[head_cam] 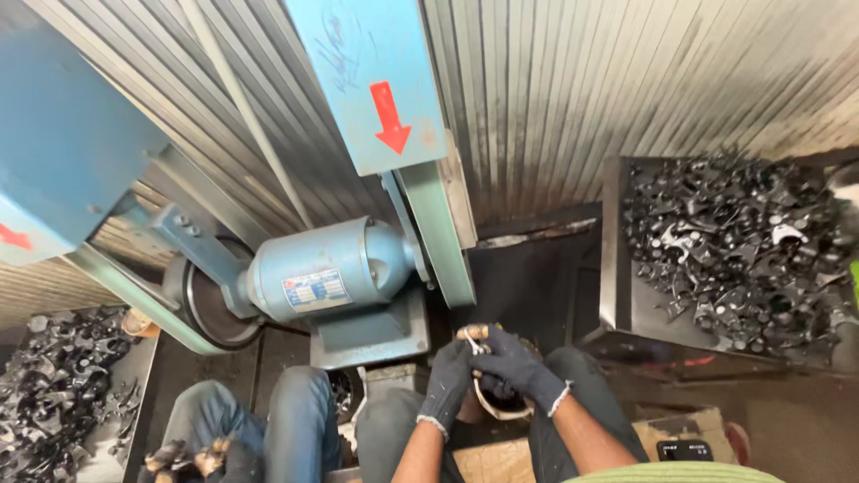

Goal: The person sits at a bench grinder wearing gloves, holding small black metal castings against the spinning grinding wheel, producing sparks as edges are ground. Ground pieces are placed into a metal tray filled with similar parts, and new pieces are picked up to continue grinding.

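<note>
Both my hands wear dark knit gloves and meet low in the middle of the view. My left hand [447,383] and my right hand [519,365] together grip a small metal part [472,336] with tan-taped ends, held just below the green belt guard [438,234] of a blue belt grinder. A pale belt wheel rim [497,410] shows under my right hand. The blue motor [322,270] sits to the left of my hands.
A dark tray [626,304] at the right holds several black metal parts. Another heap of metal parts [54,385] lies at the lower left. A second person's knees in jeans [295,411] and gloved hands [192,461] are beside me on the left. A corrugated wall stands behind.
</note>
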The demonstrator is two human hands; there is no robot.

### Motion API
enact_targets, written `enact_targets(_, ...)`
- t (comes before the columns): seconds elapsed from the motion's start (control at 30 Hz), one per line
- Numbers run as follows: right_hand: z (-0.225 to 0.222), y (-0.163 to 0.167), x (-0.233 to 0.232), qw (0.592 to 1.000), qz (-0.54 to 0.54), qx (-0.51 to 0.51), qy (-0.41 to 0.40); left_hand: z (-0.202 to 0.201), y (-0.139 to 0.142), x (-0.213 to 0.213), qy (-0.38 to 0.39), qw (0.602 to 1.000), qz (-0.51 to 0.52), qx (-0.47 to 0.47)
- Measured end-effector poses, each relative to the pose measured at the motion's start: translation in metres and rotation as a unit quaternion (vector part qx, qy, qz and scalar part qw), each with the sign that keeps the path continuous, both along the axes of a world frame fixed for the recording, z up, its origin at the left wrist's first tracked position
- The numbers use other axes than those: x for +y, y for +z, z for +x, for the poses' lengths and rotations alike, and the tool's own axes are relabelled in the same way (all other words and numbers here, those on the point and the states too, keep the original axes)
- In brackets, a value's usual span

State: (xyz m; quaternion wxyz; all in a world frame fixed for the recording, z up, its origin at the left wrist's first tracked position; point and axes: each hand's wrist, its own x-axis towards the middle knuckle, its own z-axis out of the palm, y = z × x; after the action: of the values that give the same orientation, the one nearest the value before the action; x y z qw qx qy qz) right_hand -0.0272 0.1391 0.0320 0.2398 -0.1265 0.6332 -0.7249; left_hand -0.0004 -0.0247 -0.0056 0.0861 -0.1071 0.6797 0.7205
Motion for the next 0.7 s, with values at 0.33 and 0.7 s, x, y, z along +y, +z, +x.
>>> enact_targets(0.33, 0.011, -0.001, 0.011, 0.995, -0.056, 0.064, 0.043, 0.011, 0.025, -0.001, -0.054, 0.990, 0.126, -0.024)
enact_targets(0.7, -0.027, 0.006, -0.017, 0.995, 0.010, -0.101, -0.006, -0.009, 0.002, 0.012, 0.089, 0.995, 0.050, -0.015)
